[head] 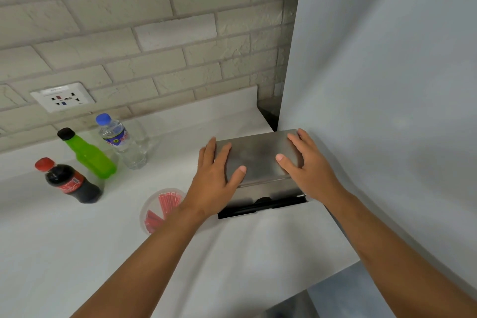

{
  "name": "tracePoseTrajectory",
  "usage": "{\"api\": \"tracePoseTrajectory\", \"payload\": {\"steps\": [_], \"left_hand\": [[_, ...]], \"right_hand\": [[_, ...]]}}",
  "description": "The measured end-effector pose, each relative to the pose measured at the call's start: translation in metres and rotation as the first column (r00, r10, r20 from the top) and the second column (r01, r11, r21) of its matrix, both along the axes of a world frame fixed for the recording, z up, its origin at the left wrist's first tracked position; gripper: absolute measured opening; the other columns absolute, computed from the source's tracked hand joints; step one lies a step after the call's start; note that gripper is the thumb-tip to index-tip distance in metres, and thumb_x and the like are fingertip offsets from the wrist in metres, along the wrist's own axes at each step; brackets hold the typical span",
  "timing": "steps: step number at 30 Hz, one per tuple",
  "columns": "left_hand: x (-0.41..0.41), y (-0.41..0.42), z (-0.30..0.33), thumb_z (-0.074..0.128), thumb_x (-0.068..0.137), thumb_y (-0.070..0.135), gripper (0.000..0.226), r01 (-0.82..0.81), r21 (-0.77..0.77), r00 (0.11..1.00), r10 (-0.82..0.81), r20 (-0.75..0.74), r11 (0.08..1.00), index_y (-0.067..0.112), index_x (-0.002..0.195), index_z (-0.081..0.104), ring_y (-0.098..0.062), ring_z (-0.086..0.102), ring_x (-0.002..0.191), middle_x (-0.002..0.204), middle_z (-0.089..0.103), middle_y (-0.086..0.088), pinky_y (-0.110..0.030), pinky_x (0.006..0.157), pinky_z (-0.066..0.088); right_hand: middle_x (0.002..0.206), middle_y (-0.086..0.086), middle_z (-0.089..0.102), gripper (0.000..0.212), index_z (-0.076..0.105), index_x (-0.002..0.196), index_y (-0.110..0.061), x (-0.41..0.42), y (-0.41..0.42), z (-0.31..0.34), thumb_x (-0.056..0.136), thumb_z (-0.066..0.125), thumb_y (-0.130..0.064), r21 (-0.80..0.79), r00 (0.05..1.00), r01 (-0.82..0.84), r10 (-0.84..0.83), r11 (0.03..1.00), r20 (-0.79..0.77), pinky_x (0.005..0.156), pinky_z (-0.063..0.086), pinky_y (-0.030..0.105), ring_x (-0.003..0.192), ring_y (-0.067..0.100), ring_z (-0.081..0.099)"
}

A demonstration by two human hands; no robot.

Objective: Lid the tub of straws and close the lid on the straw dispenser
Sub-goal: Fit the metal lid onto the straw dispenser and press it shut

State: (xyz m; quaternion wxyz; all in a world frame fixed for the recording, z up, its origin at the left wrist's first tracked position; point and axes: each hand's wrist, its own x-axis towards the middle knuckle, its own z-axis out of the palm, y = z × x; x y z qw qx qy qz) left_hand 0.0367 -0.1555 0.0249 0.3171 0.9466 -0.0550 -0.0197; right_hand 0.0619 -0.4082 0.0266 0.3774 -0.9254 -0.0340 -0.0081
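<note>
I see a white counter (77, 235) carrying a cola bottle (69, 181), a green bottle (87, 155) and a water bottle (121, 142) near the wall, a round tub of red straws (161, 208) nearer me, and the steel straw dispenser (260, 162) at its right end.

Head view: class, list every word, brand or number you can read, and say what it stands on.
None can be read for certain.
Cola bottle: red label, print blurred.
Water bottle: blue label, lettering blurred.
Wall socket: small print, too small.
Green bottle: no label visible.
</note>
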Motion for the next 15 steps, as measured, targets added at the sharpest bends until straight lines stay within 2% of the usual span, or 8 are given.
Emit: {"api": "tracePoseTrajectory", "payload": {"steps": [2,3,4,6,8,9,11,15], "left_hand": [[-0.007,0.0,-0.002,0.045,0.099,0.067,0.079,-0.031,-0.027,0.999,0.03,-0.037,0.999,0.03,0.164,0.017,-0.035,0.043,0.148,0.174,-0.011,0.008,-0.046,0.122,0.037],[-0.009,-0.001,-0.003,0.046,0.098,0.067,0.082,-0.047,-0.039,0.998,0.045,-0.053,0.998,0.03,0.165,0.015,-0.034,0.055,0.138,0.174,-0.014,0.009,-0.045,0.12,0.04],[-0.011,-0.003,-0.003,0.048,0.098,0.066,0.084,-0.068,-0.058,0.995,0.064,-0.073,0.996,0.03,0.165,0.012,-0.03,0.06,0.133,0.174,-0.016,0.007,-0.044,0.118,0.041],[-0.013,-0.005,-0.003,0.052,0.098,0.064,0.087,-0.124,-0.096,0.987,0.113,-0.111,0.988,0.031,0.166,0.008,-0.025,0.054,0.141,0.175,-0.013,0.002,-0.039,0.116,0.04],[-0.012,-0.006,-0.003,0.052,0.096,0.066,0.09,-0.16,-0.101,0.98,0.146,-0.135,0.982,0.033,0.165,0.006,-0.029,0.052,0.142,0.176,-0.007,-0.001,-0.039,0.113,0.04],[-0.012,-0.006,-0.004,0.051,0.094,0.069,0.091,-0.169,-0.092,0.977,0.155,-0.145,0.981,0.034,0.164,0.004,-0.031,0.061,0.133,0.176,-0.005,-0.002,-0.04,0.111,0.041],[-0.01,-0.006,-0.002,0.05,0.094,0.071,0.092,-0.172,-0.063,0.974,0.16,-0.158,0.983,0.035,0.164,0.002,-0.032,0.073,0.109,0.176,-0.007,-0.003,-0.042,0.108,0.043],[-0.01,-0.005,0.002,0.045,0.098,0.067,0.086,-0.098,0.017,0.99,0.1,-0.104,0.995,0.03,0.165,0.005,-0.021,0.073,0.081,0.174,-0.018,0.003,-0.044,0.101,0.054]], "right_hand": [[0.17,-0.009,0.017,0.085,0.024,0.158,-0.036,-0.006,-0.003,-0.004,0.088,0.061,-0.065,0.046,0.998,0.021,-0.019,0.999,-0.054,0.121,0.031,0.038,0.154,0.015,0.024],[0.167,-0.009,0.025,0.093,0.022,0.157,-0.038,-0.008,-0.004,-0.006,0.081,0.063,-0.071,0.078,0.996,0.047,-0.041,0.996,-0.077,0.119,0.036,0.042,0.151,0.017,0.032],[0.161,-0.01,0.035,0.098,0.023,0.155,-0.039,-0.01,-0.004,-0.007,0.075,0.065,-0.077,0.102,0.991,0.088,-0.077,0.991,-0.108,0.114,0.044,0.046,0.144,0.018,0.042],[0.142,-0.009,0.056,0.098,0.032,0.147,-0.036,-0.014,-0.002,-0.008,0.068,0.069,-0.08,0.134,0.975,0.168,-0.145,0.977,-0.167,0.099,0.056,0.044,0.126,0.019,0.059],[0.117,-0.011,0.066,0.081,0.044,0.132,-0.033,-0.015,-0.001,-0.005,0.069,0.071,-0.076,0.135,0.969,0.19,-0.164,0.972,-0.183,0.08,0.057,0.032,0.106,0.018,0.067],[0.112,-0.012,0.067,0.076,0.047,0.128,-0.033,-0.014,-0.001,-0.004,0.07,0.071,-0.075,0.127,0.969,0.19,-0.165,0.974,-0.185,0.077,0.055,0.03,0.102,0.017,0.067],[0.114,-0.01,0.067,0.079,0.047,0.13,-0.031,-0.012,-0.003,-0.003,0.069,0.07,-0.076,0.119,0.97,0.181,-0.157,0.976,-0.187,0.082,0.056,0.034,0.103,0.018,0.066],[0.141,-0.006,0.056,0.096,0.031,0.149,-0.034,-0.006,-0.003,-0.006,0.072,0.063,-0.081,0.081,0.985,0.114,-0.102,0.99,-0.136,0.101,0.055,0.045,0.126,0.021,0.059]]}}
